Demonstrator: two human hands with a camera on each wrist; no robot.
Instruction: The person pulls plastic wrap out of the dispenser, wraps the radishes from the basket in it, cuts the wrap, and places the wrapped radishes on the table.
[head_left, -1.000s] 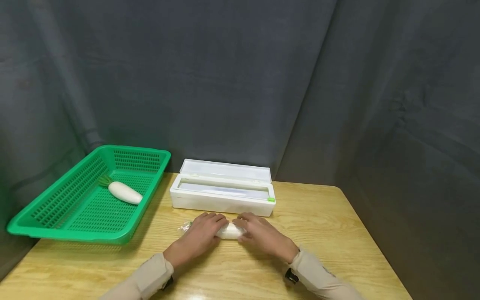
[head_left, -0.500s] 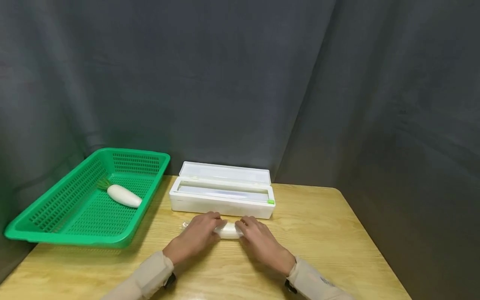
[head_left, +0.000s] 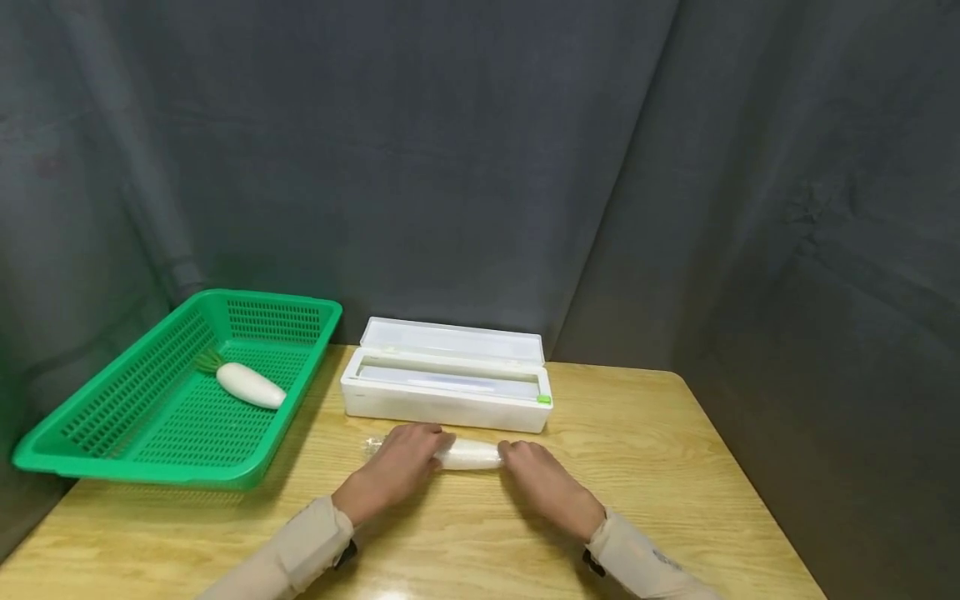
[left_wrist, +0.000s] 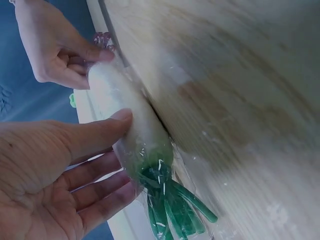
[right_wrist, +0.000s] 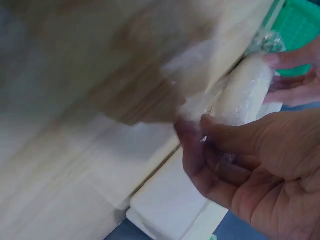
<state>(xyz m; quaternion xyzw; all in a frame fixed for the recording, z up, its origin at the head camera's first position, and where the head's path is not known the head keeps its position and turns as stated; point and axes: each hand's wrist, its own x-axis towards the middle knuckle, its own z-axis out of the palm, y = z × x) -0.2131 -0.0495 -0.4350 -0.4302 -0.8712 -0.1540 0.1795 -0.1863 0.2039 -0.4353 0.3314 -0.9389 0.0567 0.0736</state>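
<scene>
A white radish (head_left: pixel 471 455) wrapped in clear cling film lies crosswise on the table in the head view. Around its leafy half, my left hand (head_left: pixel 397 471) holds it, thumb on one side and fingers on the other in the left wrist view. Its green leaves (left_wrist: pixel 172 205) show there under wrinkled film. At the opposite, tapered end, my right hand (head_left: pixel 543 483) pinches the bunched cling film (right_wrist: pixel 204 139) between thumb and curled fingers. Behind both hands stands a white cling film dispenser (head_left: pixel 442 408), lid up, with a green slider (head_left: pixel 543 399) at its right end.
A green slotted basket (head_left: pixel 300 392) stands at the left of the wooden table (head_left: pixel 637 467). Another white radish (head_left: pixel 251 386) with green leaves lies unwrapped inside it. Dark grey curtains (head_left: pixel 465 167) hang behind and to the right.
My right hand has shifted right to the radish's tapered end and now pinches the film there. More of the wrapped radish shows between the hands. My left hand stays about where it was.
</scene>
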